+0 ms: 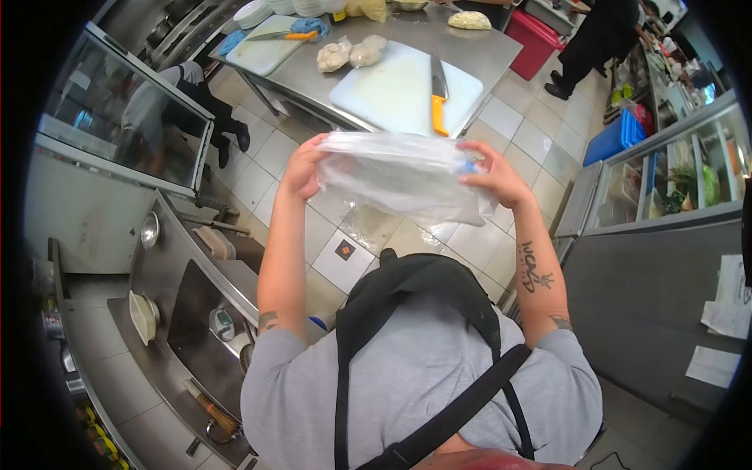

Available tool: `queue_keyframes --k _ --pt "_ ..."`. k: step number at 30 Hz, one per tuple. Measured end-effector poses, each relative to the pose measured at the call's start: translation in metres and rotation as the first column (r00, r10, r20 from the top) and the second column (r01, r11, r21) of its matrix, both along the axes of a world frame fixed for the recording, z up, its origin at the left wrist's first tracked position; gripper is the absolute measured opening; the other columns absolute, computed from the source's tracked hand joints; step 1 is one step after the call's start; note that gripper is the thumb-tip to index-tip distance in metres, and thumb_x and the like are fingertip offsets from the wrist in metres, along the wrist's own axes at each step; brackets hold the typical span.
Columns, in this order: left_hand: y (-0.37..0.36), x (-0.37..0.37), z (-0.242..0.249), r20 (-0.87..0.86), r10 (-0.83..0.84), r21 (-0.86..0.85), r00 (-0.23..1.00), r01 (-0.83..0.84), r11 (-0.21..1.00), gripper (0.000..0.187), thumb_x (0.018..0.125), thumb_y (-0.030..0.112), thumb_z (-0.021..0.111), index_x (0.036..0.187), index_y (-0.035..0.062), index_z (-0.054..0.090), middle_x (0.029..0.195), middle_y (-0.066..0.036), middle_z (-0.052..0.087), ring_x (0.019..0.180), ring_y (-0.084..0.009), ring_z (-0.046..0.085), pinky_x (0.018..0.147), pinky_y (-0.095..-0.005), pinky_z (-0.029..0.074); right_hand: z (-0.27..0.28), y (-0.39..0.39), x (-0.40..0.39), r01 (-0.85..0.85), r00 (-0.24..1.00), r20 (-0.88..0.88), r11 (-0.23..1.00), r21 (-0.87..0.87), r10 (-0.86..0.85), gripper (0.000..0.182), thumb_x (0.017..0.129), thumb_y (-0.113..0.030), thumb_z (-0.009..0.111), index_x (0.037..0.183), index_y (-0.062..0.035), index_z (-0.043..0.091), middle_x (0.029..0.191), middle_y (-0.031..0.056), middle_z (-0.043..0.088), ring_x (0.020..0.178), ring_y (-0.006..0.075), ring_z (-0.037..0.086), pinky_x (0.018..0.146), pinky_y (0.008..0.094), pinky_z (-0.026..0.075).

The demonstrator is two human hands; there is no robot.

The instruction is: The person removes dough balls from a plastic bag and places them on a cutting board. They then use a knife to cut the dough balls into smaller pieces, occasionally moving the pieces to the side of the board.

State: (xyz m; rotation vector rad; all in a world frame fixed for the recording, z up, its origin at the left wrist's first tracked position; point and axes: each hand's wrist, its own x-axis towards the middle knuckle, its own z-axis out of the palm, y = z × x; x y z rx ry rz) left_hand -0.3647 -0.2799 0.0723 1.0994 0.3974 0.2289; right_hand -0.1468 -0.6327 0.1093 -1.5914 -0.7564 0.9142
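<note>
A clear plastic bag point(399, 174) is stretched between my two hands, above the tiled floor and in front of the metal table. My left hand point(305, 164) grips its left edge. At the bag's right end, my right hand point(492, 176) pinches it, with a small blue spot by the fingers. Beyond the bag, a white cutting board point(392, 88) lies on the table. A knife with an orange handle point(439, 113) rests on that board. Bagged pale lumps point(352, 53) sit at the board's upper left.
The metal table point(501, 51) also bears another board point(265, 53) with a knife and blue cloths. People stand at far left and upper right. A sink counter point(168, 313) is at left, an open-topped fridge counter point(650, 258) at right, with a blue bin point(615, 138) behind.
</note>
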Motion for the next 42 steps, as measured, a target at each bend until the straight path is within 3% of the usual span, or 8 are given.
queue_keyframes --k 5,9,12,16,18,29,37,42 --pt "0.014 -0.035 0.019 0.173 0.078 -0.439 0.982 0.006 0.898 0.028 0.097 0.001 0.058 0.124 0.0030 0.057 0.112 -0.013 0.067 0.097 -0.0223 0.068 0.080 -0.0336 0.060 -0.046 0.024 0.037 0.133 0.953 -0.271 0.991 -0.017 -0.133 0.015 0.101 -0.022 0.069 0.101 -0.0064 0.069 0.089 -0.0002 0.071 0.079 0.0081 0.064 0.075 0.0257 0.053" --pt "0.056 -0.041 0.018 0.212 -0.141 0.147 0.967 0.112 0.983 0.009 0.094 -0.001 0.063 0.100 0.0060 0.063 0.103 -0.006 0.064 0.096 -0.0157 0.062 0.078 -0.0311 0.053 -0.038 0.057 0.039 0.319 0.839 -0.503 0.936 0.149 -0.206 0.017 0.104 -0.021 0.064 0.104 -0.0050 0.069 0.092 0.0015 0.071 0.079 0.0098 0.065 0.075 0.0269 0.054" --pt "0.082 -0.019 0.025 -0.040 -0.207 0.717 0.978 0.172 0.676 0.010 0.089 -0.001 0.068 0.080 0.0012 0.067 0.106 -0.007 0.060 0.098 -0.0186 0.061 0.084 -0.0341 0.050 -0.026 0.067 0.043 0.439 0.819 -0.480 0.882 0.171 -0.314 0.016 0.103 -0.018 0.065 0.107 -0.0033 0.068 0.094 0.0020 0.072 0.083 0.0110 0.066 0.078 0.0275 0.055" --pt "0.077 0.046 0.057 -0.109 0.017 0.991 0.994 0.108 0.077 0.033 0.091 0.002 0.065 0.123 0.0007 0.069 0.130 -0.021 0.051 0.114 -0.0399 0.059 0.100 -0.0381 0.048 -0.011 0.071 0.037 0.466 0.885 -0.119 0.866 0.184 -0.451 0.019 0.098 -0.010 0.070 0.114 -0.0017 0.065 0.095 0.0034 0.071 0.087 0.0111 0.066 0.080 0.0274 0.053" --pt "0.073 0.085 0.066 -0.132 0.040 0.991 0.990 0.131 0.040 0.034 0.090 0.005 0.066 0.124 0.0008 0.068 0.137 -0.022 0.049 0.120 -0.0413 0.058 0.103 -0.0402 0.048 -0.008 0.079 0.044 0.464 0.849 0.154 0.853 0.240 -0.505 0.028 0.092 -0.006 0.075 0.116 -0.0013 0.062 0.095 0.0050 0.071 0.090 0.0111 0.065 0.081 0.0276 0.053" --pt "0.130 0.267 0.059 -0.180 0.077 0.968 0.981 0.191 -0.165 0.076 0.080 0.030 0.082 0.143 -0.0008 0.054 0.155 -0.028 0.035 0.130 -0.0442 0.055 0.107 -0.0442 0.049 -0.074 0.154 0.184 0.702 0.635 0.266 0.685 0.194 -0.726 0.036 0.091 -0.021 0.077 0.116 0.0013 0.064 0.109 0.0156 0.071 0.097 0.0234 0.068 0.088 0.0350 0.054" --pt "0.206 0.400 0.014 -0.252 -0.008 0.967 0.968 0.251 -0.034 0.100 0.069 0.030 0.091 0.152 0.0004 0.044 0.155 -0.029 0.032 0.137 -0.0437 0.048 0.112 -0.0435 0.046 -0.147 0.193 0.145 0.804 0.432 0.623 0.591 0.060 -0.652 0.051 0.093 -0.035 0.073 0.120 0.0030 0.053 0.119 0.0241 0.056 0.110 0.0403 0.058 0.098 0.0466 0.049" --pt "0.241 0.498 -0.019 -0.291 -0.046 0.956 0.956 0.292 0.010 0.108 0.066 0.031 0.093 0.156 0.0023 0.040 0.152 -0.031 0.040 0.139 -0.0424 0.047 0.115 -0.0427 0.043 -0.140 0.208 0.097 0.765 0.608 0.622 0.572 -0.295 -0.493 0.047 0.088 -0.022 0.074 0.122 -0.0006 0.049 0.119 0.0230 0.056 0.111 0.0431 0.058 0.093 0.0503 0.049"
